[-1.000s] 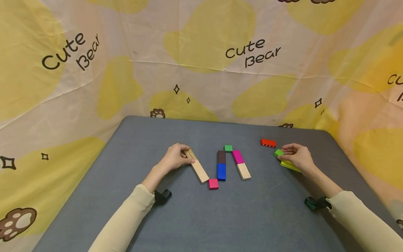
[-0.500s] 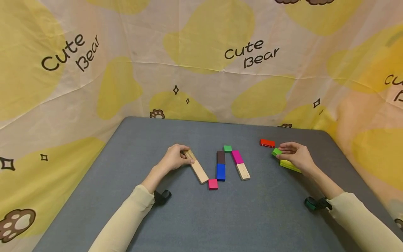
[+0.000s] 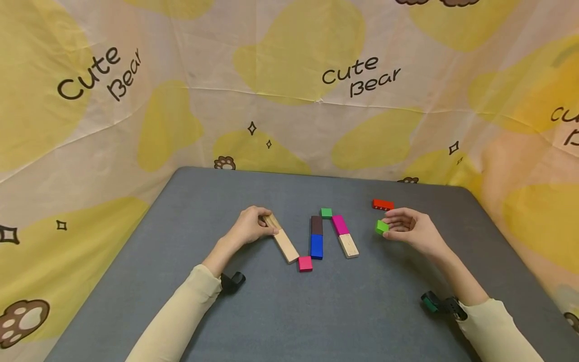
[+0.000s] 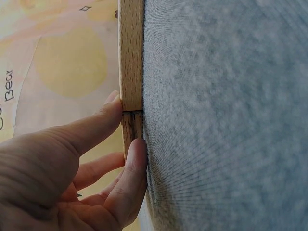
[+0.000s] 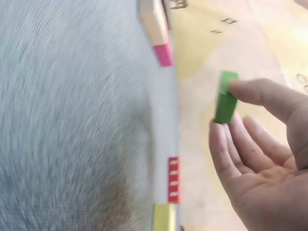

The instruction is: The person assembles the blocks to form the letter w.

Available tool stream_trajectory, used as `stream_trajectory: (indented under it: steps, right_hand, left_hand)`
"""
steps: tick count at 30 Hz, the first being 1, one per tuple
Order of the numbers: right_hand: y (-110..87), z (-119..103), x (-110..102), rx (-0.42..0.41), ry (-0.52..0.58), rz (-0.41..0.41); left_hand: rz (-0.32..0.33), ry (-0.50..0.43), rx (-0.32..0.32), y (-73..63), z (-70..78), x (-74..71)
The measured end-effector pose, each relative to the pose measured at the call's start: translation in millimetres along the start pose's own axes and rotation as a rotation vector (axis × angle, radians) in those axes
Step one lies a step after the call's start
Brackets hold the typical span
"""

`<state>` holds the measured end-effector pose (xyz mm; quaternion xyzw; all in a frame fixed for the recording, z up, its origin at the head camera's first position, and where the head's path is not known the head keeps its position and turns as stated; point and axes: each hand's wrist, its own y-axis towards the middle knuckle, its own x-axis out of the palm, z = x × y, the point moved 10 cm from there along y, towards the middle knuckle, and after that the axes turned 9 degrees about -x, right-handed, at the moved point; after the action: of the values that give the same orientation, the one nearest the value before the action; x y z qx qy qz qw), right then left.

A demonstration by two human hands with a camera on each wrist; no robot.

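Note:
My left hand (image 3: pixel 249 226) pinches a short natural wooden block (image 3: pixel 272 221) at the upper end of a slanted line. Its thumb sits at the seam with a second wooden block (image 3: pixel 286 246), which lies end to end with the first. A pink block (image 3: pixel 305 263) lies at the line's lower end. My right hand (image 3: pixel 418 232) holds a small bright green block (image 3: pixel 382 227) between thumb and fingertips; in the right wrist view this green block (image 5: pixel 225 98) is raised off the table. A yellow block (image 5: pixel 163 217) lies below that hand, hidden behind it in the head view.
Mid-table, a brown block (image 3: pixel 317 224) and a blue block (image 3: pixel 316 247) form an upright line. A darker green block (image 3: pixel 326 213) sits at its top, beside a slanted magenta block (image 3: pixel 340 224) and wooden block (image 3: pixel 349 246). Farther right lies a red block (image 3: pixel 383 204).
My right hand has lifted the bright green block away from the yellow block and carried it left. The left hand stays in place on the wooden block.

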<state>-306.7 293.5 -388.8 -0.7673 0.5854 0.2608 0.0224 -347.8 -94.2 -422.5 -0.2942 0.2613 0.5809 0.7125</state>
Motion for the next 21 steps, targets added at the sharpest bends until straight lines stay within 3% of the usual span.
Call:
stream_trajectory:
  steps: [12, 21]
  right_hand:
    - [-19.4, -29, 33, -0.076, 0.078, -0.105]
    - [-26.9, -15, 62, -0.042, -0.003, -0.289]
  left_hand:
    - [-0.005, -0.007, -0.015, -0.7, 0.8, 0.4]
    - [-0.006, -0.006, -0.022, 0.4, 0.7, 2.0]
